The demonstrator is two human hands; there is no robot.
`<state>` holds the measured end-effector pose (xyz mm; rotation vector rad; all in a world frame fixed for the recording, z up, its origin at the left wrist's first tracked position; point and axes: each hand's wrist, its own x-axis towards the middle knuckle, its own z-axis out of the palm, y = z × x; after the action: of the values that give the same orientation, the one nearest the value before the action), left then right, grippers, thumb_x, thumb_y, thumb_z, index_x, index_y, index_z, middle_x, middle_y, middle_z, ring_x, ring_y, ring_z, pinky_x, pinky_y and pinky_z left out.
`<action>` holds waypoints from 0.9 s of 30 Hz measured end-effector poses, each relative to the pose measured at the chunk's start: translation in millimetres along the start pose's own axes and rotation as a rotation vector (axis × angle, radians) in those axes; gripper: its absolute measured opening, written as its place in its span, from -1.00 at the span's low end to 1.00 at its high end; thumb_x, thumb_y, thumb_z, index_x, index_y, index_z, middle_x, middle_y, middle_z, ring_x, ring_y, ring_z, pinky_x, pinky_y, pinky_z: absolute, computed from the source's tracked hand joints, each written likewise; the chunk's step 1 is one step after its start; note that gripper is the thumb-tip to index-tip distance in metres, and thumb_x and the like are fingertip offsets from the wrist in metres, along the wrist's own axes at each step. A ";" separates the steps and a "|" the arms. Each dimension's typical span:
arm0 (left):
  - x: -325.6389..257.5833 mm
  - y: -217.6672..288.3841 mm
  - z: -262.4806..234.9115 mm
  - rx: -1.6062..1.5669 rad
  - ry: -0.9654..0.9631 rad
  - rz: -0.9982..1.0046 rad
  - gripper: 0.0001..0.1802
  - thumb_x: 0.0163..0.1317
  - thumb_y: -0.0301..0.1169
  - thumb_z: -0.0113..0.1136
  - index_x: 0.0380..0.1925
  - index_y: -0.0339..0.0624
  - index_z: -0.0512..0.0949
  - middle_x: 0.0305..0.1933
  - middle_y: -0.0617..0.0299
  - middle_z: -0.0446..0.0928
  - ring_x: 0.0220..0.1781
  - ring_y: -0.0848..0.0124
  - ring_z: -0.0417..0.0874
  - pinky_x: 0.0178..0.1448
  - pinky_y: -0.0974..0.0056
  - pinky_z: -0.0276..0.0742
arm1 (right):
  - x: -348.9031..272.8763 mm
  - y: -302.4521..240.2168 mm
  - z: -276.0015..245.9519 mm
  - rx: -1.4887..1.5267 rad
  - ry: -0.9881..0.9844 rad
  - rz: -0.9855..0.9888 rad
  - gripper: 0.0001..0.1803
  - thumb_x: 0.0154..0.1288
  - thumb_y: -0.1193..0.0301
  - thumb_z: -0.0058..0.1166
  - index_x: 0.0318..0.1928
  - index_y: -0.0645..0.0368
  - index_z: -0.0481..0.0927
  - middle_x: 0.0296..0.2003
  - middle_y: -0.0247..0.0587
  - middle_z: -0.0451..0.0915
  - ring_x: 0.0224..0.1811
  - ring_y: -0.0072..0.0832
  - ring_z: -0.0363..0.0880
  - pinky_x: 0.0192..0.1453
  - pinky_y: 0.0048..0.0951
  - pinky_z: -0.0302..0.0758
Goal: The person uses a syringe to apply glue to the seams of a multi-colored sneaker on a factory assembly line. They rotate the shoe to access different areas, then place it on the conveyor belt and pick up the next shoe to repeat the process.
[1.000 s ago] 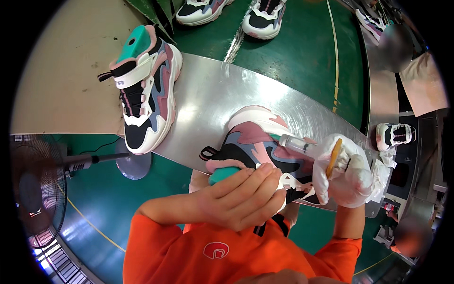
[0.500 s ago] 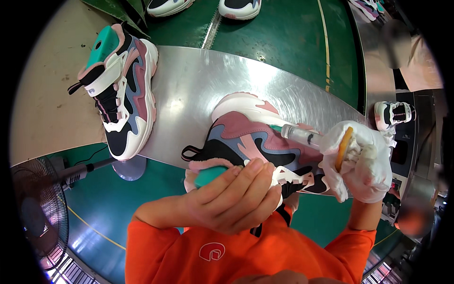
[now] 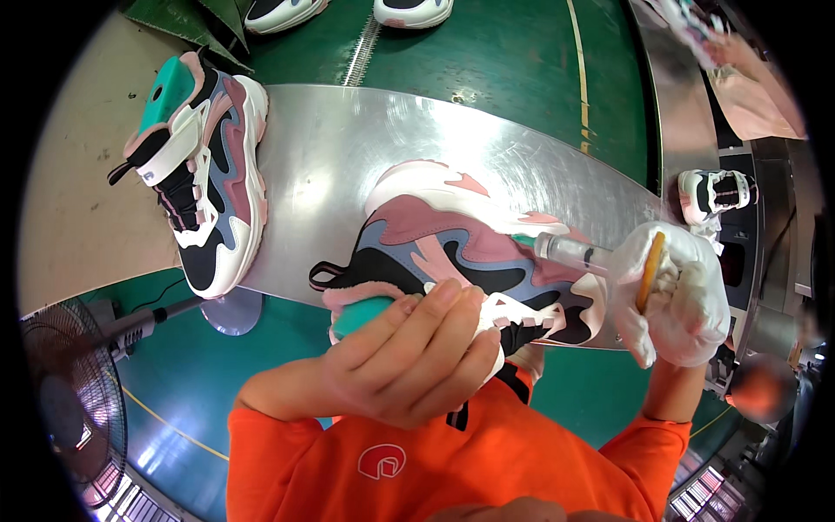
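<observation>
A pink, blue, black and white sneaker (image 3: 452, 252) lies on its side on the metal tabletop, its white sole away from me. My bare left hand (image 3: 422, 352) is closed around its white strap and tongue area; the fingers hide part of the opening, where a green insert (image 3: 364, 315) shows. In a white glove, my right hand (image 3: 683, 300) grips a clear syringe (image 3: 570, 252). The syringe's thin green tip (image 3: 524, 240) points at the seam between upper and sole, apparently touching it. A yellow-brown strip (image 3: 651, 272) lies against the gloved fingers.
Another matching sneaker (image 3: 222, 183) with a green insert rests at the left. Beyond the metal tabletop (image 3: 304, 139) runs a green conveyor belt (image 3: 504, 70) carrying sneakers. One sneaker (image 3: 718, 196) stands at the right, near another person's hand (image 3: 735, 52). A fan (image 3: 70, 391) stands lower left.
The syringe tip has travelled along the sole seam toward the sneaker's toe. My left hand keeps its hold on the sneaker. The surroundings have shifted slightly left in view.
</observation>
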<state>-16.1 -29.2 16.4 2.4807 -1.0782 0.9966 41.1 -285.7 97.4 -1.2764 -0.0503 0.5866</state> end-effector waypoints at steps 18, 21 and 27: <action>6.0 0.4 -3.7 0.006 -0.060 -0.010 -0.83 0.18 -0.37 0.19 -0.21 0.00 0.50 -0.12 0.24 0.64 -0.03 0.37 0.61 0.04 0.35 0.42 | -20.7 -5.3 -17.2 -0.103 0.074 0.008 -0.29 -0.04 0.02 0.40 -0.31 0.50 0.42 -0.59 0.12 0.50 -0.87 -0.46 0.35 -0.90 -0.55 0.16; 5.2 0.3 -3.4 -0.001 -0.057 -0.019 -0.84 0.19 -0.37 0.15 -0.20 0.03 0.50 -0.12 0.26 0.64 -0.02 0.37 0.62 0.03 0.37 0.42 | -24.8 -5.9 -25.2 -0.092 0.063 0.021 -0.29 -0.05 0.01 0.40 -0.31 0.50 0.42 -0.65 -0.05 0.43 -0.86 -0.46 0.36 -0.78 -0.47 0.36; 8.7 -1.9 -5.1 0.006 -0.103 0.010 -0.84 0.21 -0.38 0.10 -0.20 0.01 0.51 -0.12 0.24 0.64 -0.02 0.33 0.62 0.01 0.36 0.46 | -38.7 12.3 -48.3 0.096 0.021 -0.102 -0.40 -0.02 0.19 0.29 -0.24 0.60 0.48 -0.67 0.05 0.47 -0.80 -0.47 0.40 -0.83 -0.60 0.28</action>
<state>-13.0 -30.2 26.1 2.5588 -1.1200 0.8850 20.4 -343.4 82.1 -1.1794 -0.0687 0.4819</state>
